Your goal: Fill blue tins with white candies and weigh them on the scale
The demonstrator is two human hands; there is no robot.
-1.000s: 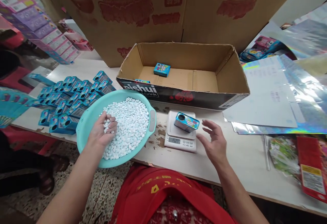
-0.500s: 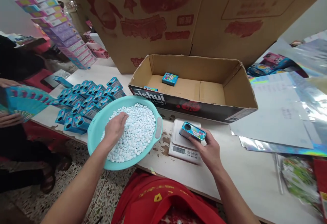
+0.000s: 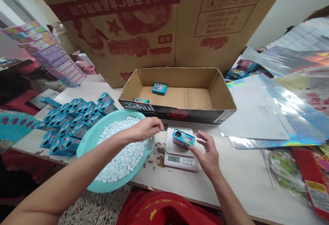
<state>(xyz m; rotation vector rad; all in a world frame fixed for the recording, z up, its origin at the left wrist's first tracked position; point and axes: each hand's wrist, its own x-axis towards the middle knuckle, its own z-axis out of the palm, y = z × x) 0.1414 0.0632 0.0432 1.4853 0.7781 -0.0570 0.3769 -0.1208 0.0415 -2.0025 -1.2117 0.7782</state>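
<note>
My left hand [image 3: 147,128] hovers over the right rim of a turquoise basin [image 3: 86,148] filled with small white candies [image 3: 125,161]. Its fingers are curled together; whatever they may hold is hidden. A small blue candy box [image 3: 183,138] with a dark round hole in its top rests on a white digital kitchen scale [image 3: 180,161]. Just right of that box is my right hand [image 3: 207,153], fingers spread and curved, its thumb close to the box's near corner. Digits show on the scale's display but are too blurred to read surely.
Behind the scale is a long cardboard tray [image 3: 199,98] with two blue boxes inside. Several similar boxes [image 3: 77,120] stand left of the basin. A big carton [image 3: 164,23] rises behind. Silvery sheets [image 3: 253,112] lie right. Another person's hand holds blue cards [image 3: 15,125] far left.
My left hand has lifted from the candies and moved right, toward the scale. My right hand has let go of the candy box, now sitting on the scale. The view has shifted.
</note>
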